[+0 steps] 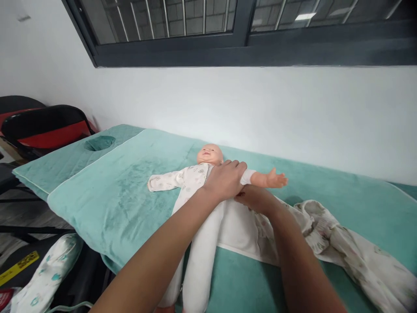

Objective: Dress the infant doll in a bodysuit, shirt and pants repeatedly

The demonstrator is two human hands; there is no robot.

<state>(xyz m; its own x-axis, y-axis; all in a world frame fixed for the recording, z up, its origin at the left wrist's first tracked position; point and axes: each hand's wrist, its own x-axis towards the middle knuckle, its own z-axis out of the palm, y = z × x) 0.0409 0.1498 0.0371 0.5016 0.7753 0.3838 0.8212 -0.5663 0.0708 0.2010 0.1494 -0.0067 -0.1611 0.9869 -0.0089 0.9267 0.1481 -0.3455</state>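
A baby doll (209, 154) lies on its back on a teal padded table (130, 191), dressed in a white printed sleepsuit (192, 176). My left hand (224, 179) rests flat on the doll's chest, fingers together and curved over the suit. My right hand (252, 198) is tucked just below the doll's bare outstretched arm (270, 179), fingers pinched into the suit's cloth at the side. The doll's other arm is in its sleeve (163, 181). The suit's white legs (198, 261) run toward me.
A crumpled printed garment (345, 243) lies on the table to the right. The table has a face hole (99, 142) at its left end. Black and red chairs (48, 126) stand at the far left. Printed cloth (48, 269) sits below the table's left edge.
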